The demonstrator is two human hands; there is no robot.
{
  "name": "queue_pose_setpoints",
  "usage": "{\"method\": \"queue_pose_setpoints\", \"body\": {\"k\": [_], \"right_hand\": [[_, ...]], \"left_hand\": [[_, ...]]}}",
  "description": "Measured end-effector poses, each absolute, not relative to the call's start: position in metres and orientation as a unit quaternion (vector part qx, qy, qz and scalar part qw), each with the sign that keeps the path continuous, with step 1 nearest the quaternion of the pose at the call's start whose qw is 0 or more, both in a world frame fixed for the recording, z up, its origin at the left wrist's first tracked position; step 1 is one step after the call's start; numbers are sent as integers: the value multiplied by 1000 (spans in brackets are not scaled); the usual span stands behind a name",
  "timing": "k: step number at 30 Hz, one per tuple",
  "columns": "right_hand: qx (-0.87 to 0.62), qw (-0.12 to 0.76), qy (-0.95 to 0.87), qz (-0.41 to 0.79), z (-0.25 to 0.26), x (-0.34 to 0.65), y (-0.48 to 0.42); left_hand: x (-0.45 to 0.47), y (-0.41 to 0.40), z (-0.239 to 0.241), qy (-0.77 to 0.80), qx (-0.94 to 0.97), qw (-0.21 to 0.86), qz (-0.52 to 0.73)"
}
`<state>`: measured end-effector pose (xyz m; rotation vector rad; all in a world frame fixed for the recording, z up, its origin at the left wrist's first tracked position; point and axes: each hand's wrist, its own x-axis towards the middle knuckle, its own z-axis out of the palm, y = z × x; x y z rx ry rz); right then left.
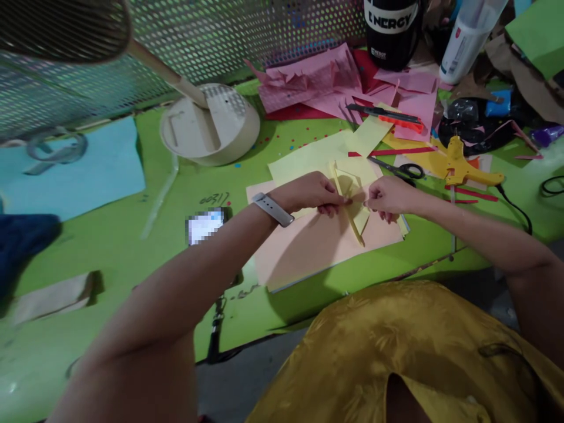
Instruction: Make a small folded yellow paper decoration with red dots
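A folded yellow paper piece (358, 218) with a long narrow edge strip stands tilted over the stacked sheets. My left hand (324, 192), with a grey watch band at its wrist, pinches this piece near the middle of its strip. Just to the right, my right hand (386, 197) is closed, its fingertips drawn together beside the paper; whatever they hold is too small to tell. Beneath both hands lie a pale pink sheet (304, 252) and a pale yellow sheet (304, 155).
Scissors (408, 170), a box cutter (388, 116) and a yellow glue gun (467, 167) with a cord lie on the right. Pink paper scraps (312, 79) and a black tumbler (392, 35) are behind. A lamp base (220, 132) and a phone (206, 226) are left.
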<state>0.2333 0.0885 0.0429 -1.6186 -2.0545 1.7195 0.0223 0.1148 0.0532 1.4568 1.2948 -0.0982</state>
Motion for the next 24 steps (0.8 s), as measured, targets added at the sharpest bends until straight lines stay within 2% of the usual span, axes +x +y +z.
{"method": "queue_pose_setpoints", "body": {"k": [11,17,20,24], "right_hand": [[-521,9,-678,519,45,232,88],[-523,34,-661,537,40,237,87],[-523,69,-647,550,42,241,86],[-495,168,-683,511,50,246,86]], "left_hand": [[25,113,53,562,620,546,-33],[26,96,73,591,631,501,31],[17,83,79,615,643,448,86],[11,66,71,628,663,395,99]]}}
